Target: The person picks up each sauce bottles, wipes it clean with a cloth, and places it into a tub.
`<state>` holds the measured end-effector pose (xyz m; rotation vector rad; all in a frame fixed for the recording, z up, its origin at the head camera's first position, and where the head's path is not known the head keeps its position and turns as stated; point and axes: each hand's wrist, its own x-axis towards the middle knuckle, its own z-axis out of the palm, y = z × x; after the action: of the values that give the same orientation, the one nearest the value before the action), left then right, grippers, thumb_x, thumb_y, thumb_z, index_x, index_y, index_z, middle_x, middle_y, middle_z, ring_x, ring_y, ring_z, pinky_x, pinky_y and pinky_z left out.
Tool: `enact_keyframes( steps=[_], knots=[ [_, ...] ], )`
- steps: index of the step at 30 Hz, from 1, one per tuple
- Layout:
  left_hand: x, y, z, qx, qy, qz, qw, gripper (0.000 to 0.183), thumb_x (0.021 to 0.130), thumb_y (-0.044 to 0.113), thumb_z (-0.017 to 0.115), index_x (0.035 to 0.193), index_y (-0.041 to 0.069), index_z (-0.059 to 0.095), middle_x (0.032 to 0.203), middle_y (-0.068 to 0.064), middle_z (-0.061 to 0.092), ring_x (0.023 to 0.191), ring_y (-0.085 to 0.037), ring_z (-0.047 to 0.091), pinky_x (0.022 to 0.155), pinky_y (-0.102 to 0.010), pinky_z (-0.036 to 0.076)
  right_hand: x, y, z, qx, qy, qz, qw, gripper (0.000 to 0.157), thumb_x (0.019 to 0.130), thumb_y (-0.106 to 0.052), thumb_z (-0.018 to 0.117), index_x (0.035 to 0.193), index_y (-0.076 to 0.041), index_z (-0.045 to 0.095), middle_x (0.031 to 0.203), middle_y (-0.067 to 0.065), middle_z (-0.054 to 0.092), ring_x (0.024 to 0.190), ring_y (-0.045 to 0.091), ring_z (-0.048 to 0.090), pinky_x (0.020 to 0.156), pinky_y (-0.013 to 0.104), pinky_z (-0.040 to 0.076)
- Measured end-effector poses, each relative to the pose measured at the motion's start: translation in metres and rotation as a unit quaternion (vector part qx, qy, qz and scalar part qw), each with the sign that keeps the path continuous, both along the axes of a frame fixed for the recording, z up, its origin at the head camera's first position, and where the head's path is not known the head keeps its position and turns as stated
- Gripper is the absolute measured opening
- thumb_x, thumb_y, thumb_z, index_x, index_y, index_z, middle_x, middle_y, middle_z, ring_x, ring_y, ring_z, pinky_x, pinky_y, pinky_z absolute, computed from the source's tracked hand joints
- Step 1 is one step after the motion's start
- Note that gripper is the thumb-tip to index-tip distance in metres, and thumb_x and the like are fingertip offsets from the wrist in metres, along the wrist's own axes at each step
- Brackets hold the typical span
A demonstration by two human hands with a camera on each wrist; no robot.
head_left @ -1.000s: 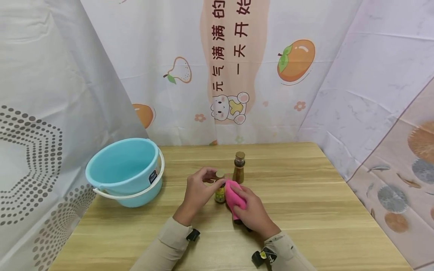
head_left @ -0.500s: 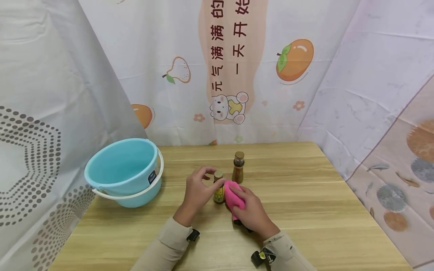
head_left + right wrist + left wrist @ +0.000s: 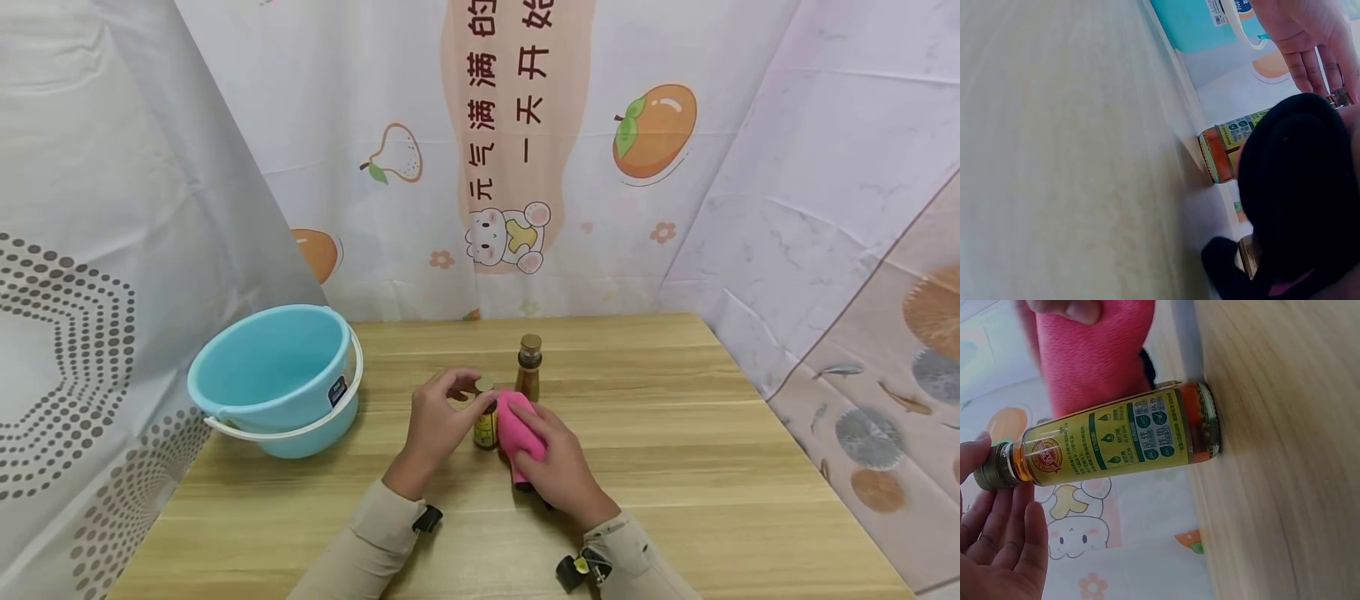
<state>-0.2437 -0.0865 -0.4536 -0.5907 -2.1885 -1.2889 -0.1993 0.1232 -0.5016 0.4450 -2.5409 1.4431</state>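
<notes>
A small glass bottle with amber liquid and a yellow-green label is upright at the table's middle. My left hand pinches its cap between thumb and fingers. In my right hand is a bunched, fuzzy pink cloth, held against the bottle's right side. Black fabric at the cloth's lower end fills much of the right wrist view and hides part of the bottle. Whether the bottle's base touches the table, I cannot tell.
Just behind the cloth stands a second brown bottle with a gold-coloured cap. A light blue bucket with a white handle is at the table's left. Printed curtains hang along the back and sides of the wooden table.
The pink cloth slid slightly down along the bottle, then back up, with my right hand's fingers. My left hand has stayed at the cap.
</notes>
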Motion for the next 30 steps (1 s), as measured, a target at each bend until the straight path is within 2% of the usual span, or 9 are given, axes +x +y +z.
enact_keyframes(
  steps=[7,12,17,23,30],
  knots=[
    [0.0001,0.0003,0.001,0.02,-0.017,-0.023,0.9994,0.028,0.088,0.028,0.085,0.107,0.011,0.074,0.1,0.0,0.078,0.086,-0.008,0.075,0.075,-0.027,0.064,-0.0014,0.0007,0.0005,-0.031,0.064,0.008,0.997,0.076,0.083,0.002,0.074,0.149,-0.033,0.057,0.155,0.007,0.05,0.127,0.027,0.058,0.089,0.033,0.059],
    [0.0005,0.0001,0.0016,0.022,-0.015,-0.031,0.9992,0.025,0.088,0.027,0.085,0.107,0.014,0.074,0.099,-0.001,0.078,0.087,-0.009,0.075,0.075,-0.026,0.064,-0.0001,-0.0005,0.0022,-0.043,0.08,0.016,0.996,0.074,0.084,0.004,0.074,0.148,-0.03,0.058,0.155,0.009,0.049,0.129,0.028,0.057,0.09,0.033,0.06],
    [0.0016,0.0002,0.0033,0.023,-0.023,-0.033,0.9989,0.026,0.088,0.025,0.085,0.107,0.011,0.074,0.099,-0.004,0.079,0.086,-0.01,0.075,0.076,-0.027,0.064,-0.0003,-0.0005,0.0021,-0.024,0.072,0.012,0.997,0.071,0.084,0.003,0.074,0.147,-0.027,0.06,0.153,0.007,0.052,0.13,0.026,0.057,0.093,0.034,0.059],
    [0.0014,0.0004,0.0031,0.026,-0.029,-0.035,0.9986,0.031,0.088,0.025,0.086,0.107,0.003,0.074,0.099,0.0,0.079,0.086,-0.01,0.075,0.076,-0.028,0.064,-0.0007,0.0009,-0.0001,0.0,0.033,0.004,0.999,0.07,0.083,0.002,0.072,0.145,-0.029,0.062,0.151,0.007,0.053,0.126,0.025,0.059,0.091,0.034,0.059],
    [0.0007,0.0003,0.0019,0.031,-0.025,-0.037,0.9985,0.03,0.087,0.025,0.086,0.107,0.005,0.075,0.1,0.001,0.079,0.086,-0.01,0.076,0.076,-0.029,0.064,-0.0003,0.0009,-0.0011,0.025,0.006,-0.006,1.0,0.066,0.085,-0.002,0.075,0.145,-0.027,0.062,0.151,0.011,0.054,0.129,0.029,0.06,0.097,0.042,0.059]
  ],
)
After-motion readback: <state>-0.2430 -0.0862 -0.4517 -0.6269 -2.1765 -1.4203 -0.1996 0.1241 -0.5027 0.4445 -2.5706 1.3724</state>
